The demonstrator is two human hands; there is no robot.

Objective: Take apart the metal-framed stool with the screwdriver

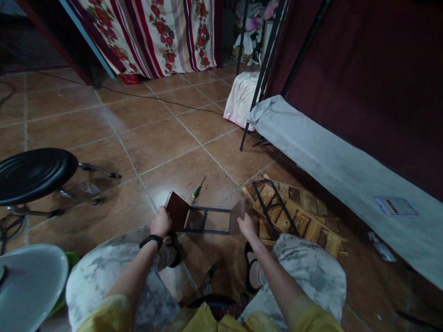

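Observation:
My left hand (161, 223) is closed on the outer edge of a dark brown board (179, 212), which stands tilted at the left end of a black metal frame (204, 219). A crossbar divides this frame, and the floor shows through it. At its right end a greyish-brown panel (236, 216) stands up, with my right hand (246, 225) gripping its outer edge. Between my feet and the loose hardware, the frame is held low above the tiles. Whether the boards are fastened to it I cannot tell.
A green-handled screwdriver (197, 189) lies beyond the frame, with several screws (224, 174) farther off. Wooden slat panels (304, 210) and another black frame (266, 210) lie at right, near the bed (332, 161). A black stool (38, 173) stands left, above a pale round tabletop (38, 286).

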